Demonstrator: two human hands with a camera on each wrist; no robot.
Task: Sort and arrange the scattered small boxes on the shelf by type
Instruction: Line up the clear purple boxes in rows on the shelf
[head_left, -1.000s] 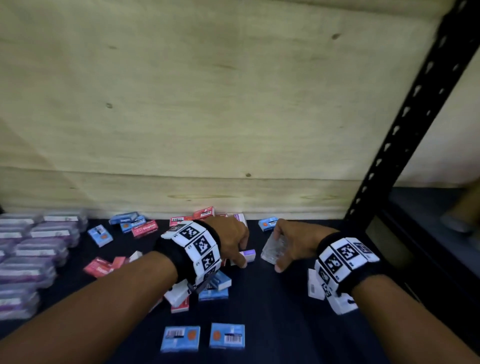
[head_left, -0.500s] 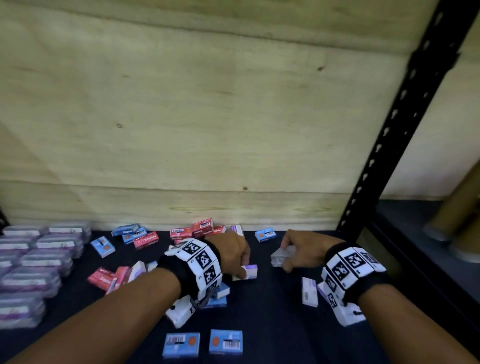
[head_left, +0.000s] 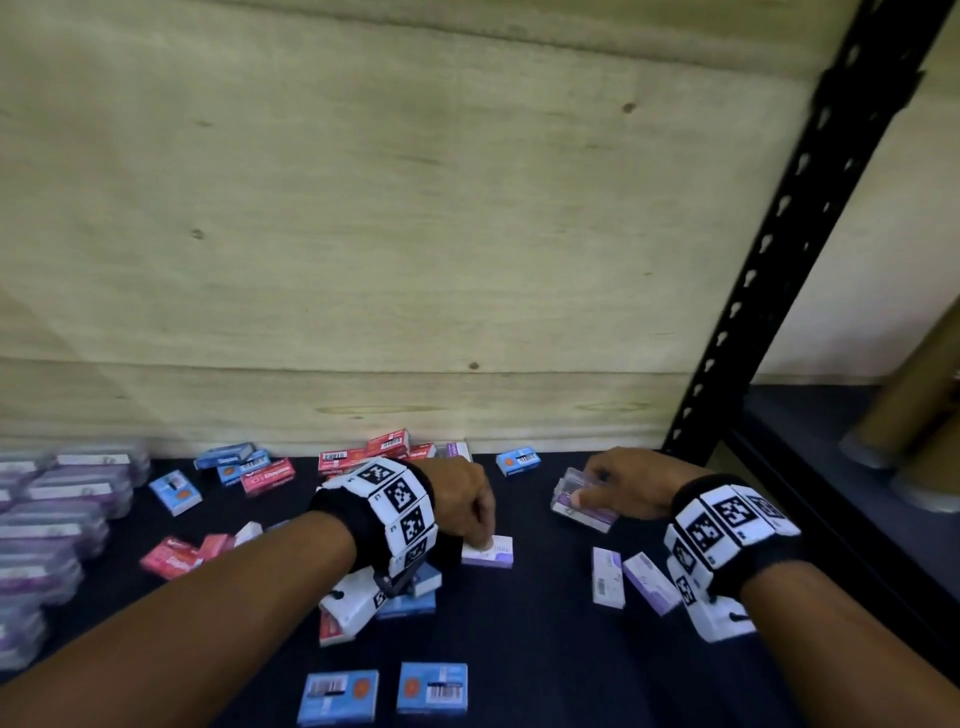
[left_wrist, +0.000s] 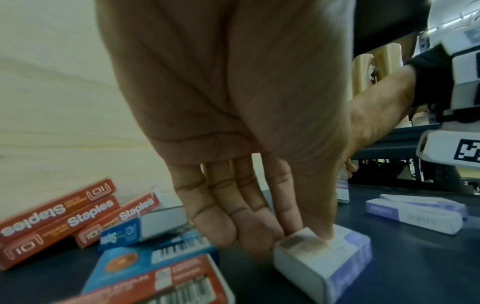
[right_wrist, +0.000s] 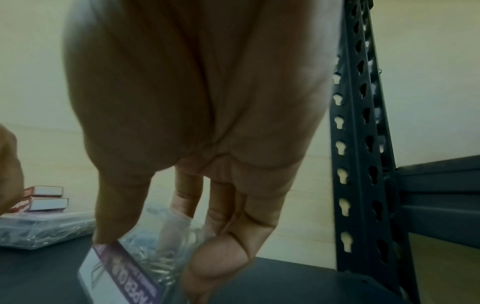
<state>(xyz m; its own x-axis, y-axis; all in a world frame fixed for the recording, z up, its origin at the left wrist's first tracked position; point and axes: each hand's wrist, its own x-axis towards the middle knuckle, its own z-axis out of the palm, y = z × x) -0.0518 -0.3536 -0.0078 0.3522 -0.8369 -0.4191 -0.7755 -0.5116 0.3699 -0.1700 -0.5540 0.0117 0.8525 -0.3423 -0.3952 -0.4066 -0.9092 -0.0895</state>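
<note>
On the dark shelf (head_left: 519, 649) lie scattered small boxes in red, blue and white-purple. My left hand (head_left: 480, 540) reaches down to a white-purple box (head_left: 491, 552); in the left wrist view its thumb and fingers (left_wrist: 228, 232) pinch that box (left_wrist: 337, 263) at one end while it lies on the shelf. My right hand (head_left: 587, 491) grips a clear plastic case of paper clips (head_left: 579, 506) with a purple label. In the right wrist view the case (right_wrist: 135, 267) is tilted between thumb and fingers.
Clear purple-labelled cases (head_left: 52, 519) are stacked at the left. Red staple boxes (head_left: 363, 457) and blue boxes (head_left: 228, 457) lie along the wooden back wall (head_left: 363, 234). Two blue boxes (head_left: 384, 693) lie in front, two white-purple boxes (head_left: 623, 577) by my right wrist. A black upright (head_left: 779, 260) bounds the right.
My right hand has shifted a little to the right with the clear case and lowered it toward the shelf. My left hand stays on the white-purple box.
</note>
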